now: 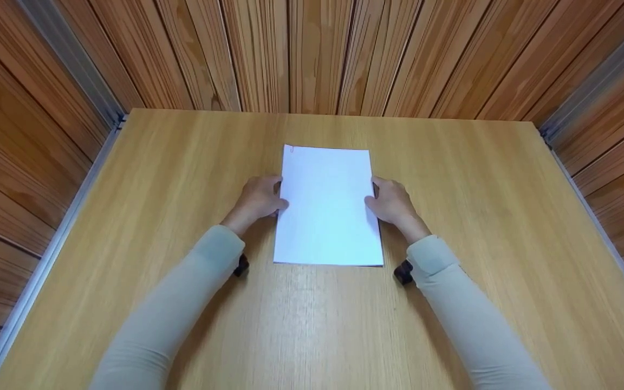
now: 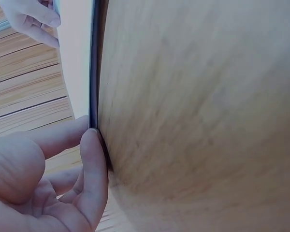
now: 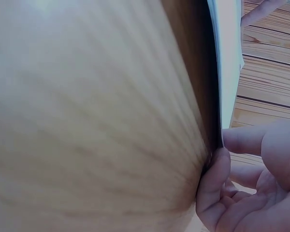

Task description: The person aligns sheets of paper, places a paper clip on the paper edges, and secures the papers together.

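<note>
A stack of white paper [image 1: 328, 211] lies upright-wise before me in the head view, with a small red paper clip [image 1: 292, 149] at its far left corner. My left hand [image 1: 260, 197] pinches the left long edge, thumb on top. Opposite it, my right hand [image 1: 391, 201] pinches the right long edge the same way. Seen from the left wrist, the fingers [image 2: 94, 159] curl at the thin dark edge of the paper [image 2: 77, 58]. In the right wrist view the fingers [image 3: 215, 179] curl at the edge, and a narrow shadow shows beneath the paper [image 3: 229, 58].
The wooden table [image 1: 301, 325] spreads around the paper on all sides. Wood-plank walls [image 1: 317, 54] stand behind and at both sides, with metal rails [image 1: 68, 216] along the table's side edges. Dark wrist cameras [image 1: 403, 272] hang under the sleeves.
</note>
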Available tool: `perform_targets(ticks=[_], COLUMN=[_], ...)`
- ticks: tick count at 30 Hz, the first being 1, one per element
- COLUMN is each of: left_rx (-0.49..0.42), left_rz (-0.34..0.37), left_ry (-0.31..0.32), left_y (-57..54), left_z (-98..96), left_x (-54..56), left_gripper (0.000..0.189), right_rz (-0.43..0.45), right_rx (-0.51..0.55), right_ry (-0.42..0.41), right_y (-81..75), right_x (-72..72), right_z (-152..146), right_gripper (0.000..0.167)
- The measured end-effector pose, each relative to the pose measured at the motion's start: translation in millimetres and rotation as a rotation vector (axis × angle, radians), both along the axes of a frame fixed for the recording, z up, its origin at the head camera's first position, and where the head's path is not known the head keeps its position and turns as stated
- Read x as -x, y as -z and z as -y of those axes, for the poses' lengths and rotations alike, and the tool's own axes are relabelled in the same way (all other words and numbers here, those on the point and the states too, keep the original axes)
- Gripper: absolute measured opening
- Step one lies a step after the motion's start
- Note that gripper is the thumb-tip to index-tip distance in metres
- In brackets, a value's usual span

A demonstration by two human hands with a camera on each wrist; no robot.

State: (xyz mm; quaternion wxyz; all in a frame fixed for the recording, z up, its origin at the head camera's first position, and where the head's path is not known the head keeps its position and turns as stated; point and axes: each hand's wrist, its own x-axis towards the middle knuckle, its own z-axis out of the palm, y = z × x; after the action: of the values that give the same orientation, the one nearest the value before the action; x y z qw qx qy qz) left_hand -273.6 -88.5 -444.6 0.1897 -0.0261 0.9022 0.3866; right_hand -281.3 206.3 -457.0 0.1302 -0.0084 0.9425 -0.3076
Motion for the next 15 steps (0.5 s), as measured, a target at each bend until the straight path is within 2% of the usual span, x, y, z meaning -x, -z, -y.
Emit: perform_targets(ticks=[5,15], left_rx=[0.011,0.013], left_rz=[-0.025,-0.028], left_ry=[0.020,0.024], left_y=[0.3,1.3], left_z=[0.1,1.2], left_x=[-0.8,0.7], left_gripper=[0.075,0.075], right_rz=[-0.011,0.023], right_rx=[-0.030,-0.068], right_ry=[-0.001,0.033], right_y=[0.4,-1.7], right_x=[1.5,0.0], right_z=[1.5,4.4], right_gripper=[0.062,0.063])
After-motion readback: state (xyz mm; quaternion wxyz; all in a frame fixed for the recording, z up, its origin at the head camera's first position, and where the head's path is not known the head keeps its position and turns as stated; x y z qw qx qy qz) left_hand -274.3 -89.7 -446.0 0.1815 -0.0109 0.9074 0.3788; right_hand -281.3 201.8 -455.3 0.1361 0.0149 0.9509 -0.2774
